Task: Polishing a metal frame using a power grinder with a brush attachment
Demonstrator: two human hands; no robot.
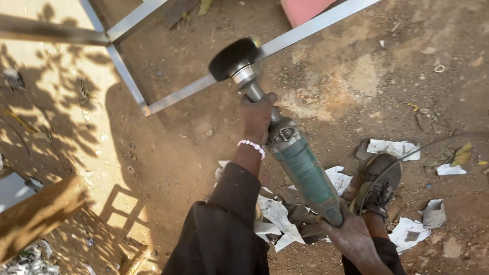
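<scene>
Outdoors, green-bodied angle grinder [300,163], dark spinning disc [233,57], steel frame [193,86]

The angle grinder [298,163] was long, with a green body and a grey metal head, gripped near the head by the left hand [258,114] and at the tail by the right hand [351,237]. Its dark round wheel [233,57], just beyond the left hand, touched the grey metal frame [178,94] on the dirt ground.
</scene>
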